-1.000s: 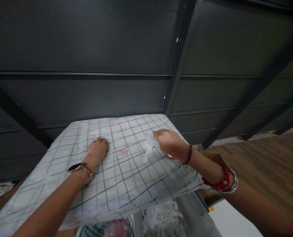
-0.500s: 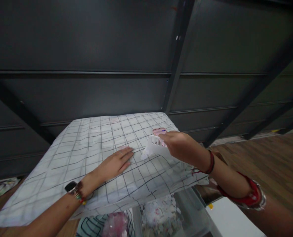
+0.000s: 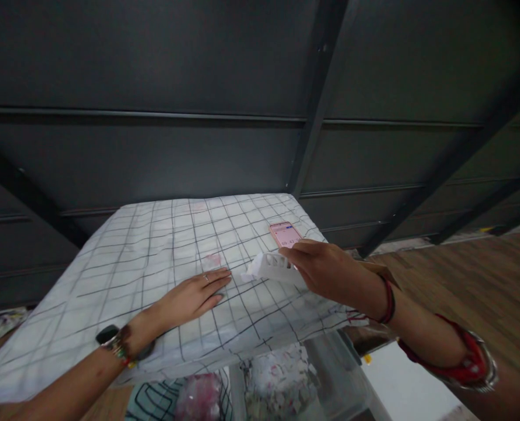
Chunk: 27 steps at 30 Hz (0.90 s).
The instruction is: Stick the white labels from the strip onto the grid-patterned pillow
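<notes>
My left hand lies flat on the white grid-patterned cloth, fingers stretched out and holding nothing. A small pinkish patch shows on the cloth just beyond its fingertips. In my right hand is a white plastic piece with a row of slots, gripped at its right end and held low over the cloth. Pale scraps show at its left end; whether they are attached cannot be made out. Behind the right fingers, a pink phone lies with its screen lit, partly covered by the hand.
Below the cloth's front edge stands a clear plastic bin with paper scraps in it. Left of it is a bag with pink contents. A white panel lies at the right. A dark metal wall rises behind.
My right hand has drawn slightly nearer with the white slotted piece, which now lies flatter. More of the phone shows. My left hand appears slightly lower and further left, still flat; the view has shifted.
</notes>
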Motion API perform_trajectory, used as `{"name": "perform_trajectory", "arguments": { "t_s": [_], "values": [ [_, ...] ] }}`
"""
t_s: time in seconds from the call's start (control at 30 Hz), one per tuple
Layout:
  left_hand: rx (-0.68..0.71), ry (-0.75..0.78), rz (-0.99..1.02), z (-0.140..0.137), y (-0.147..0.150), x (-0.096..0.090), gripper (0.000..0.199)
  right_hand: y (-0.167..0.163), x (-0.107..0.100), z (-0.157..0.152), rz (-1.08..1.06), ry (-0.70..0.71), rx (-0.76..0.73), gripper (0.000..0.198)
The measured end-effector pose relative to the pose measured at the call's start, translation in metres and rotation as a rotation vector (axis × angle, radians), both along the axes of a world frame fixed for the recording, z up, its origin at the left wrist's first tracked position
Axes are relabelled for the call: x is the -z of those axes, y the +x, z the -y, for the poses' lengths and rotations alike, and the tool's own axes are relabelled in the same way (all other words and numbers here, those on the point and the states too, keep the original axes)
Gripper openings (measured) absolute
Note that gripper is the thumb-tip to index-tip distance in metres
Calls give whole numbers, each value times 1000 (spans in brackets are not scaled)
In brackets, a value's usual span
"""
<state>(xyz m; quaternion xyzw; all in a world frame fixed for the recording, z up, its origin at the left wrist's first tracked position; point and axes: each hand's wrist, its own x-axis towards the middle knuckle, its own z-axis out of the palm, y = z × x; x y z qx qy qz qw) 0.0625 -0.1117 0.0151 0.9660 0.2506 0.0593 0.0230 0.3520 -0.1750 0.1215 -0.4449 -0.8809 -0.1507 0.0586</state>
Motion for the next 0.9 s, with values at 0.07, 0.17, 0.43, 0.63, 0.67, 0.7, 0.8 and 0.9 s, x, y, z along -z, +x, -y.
{"name": "perform_trajectory", "arguments": {
  "t_s": [0.07,0.17,0.43,0.63,0.67,0.7,0.8,0.9],
  "values": [
    [-2,10,17,-1,-3,1,38,0,-1,0,-28,19,-10,24],
    [-2,16,51,-1,-7,3,36,-2,0,2,-38,17,-14,25],
    [-38,26,72,3,-15,-2,36,-7,-1,9,-33,11,-73,28],
    [-57,40,59,4,-22,-1,36,-10,0,8,-15,3,-49,28],
    [-58,44,58,4,-23,-1,36,-12,0,9,-17,-5,-61,28],
    [-58,47,55,4,-24,-1,37,-13,1,9,-19,-7,-71,28],
    [-54,56,47,4,-24,-2,38,-17,0,8,-10,-11,-63,27],
    [-58,55,49,4,-24,-3,37,-16,-2,7,9,-23,-37,25]
  ]
}}
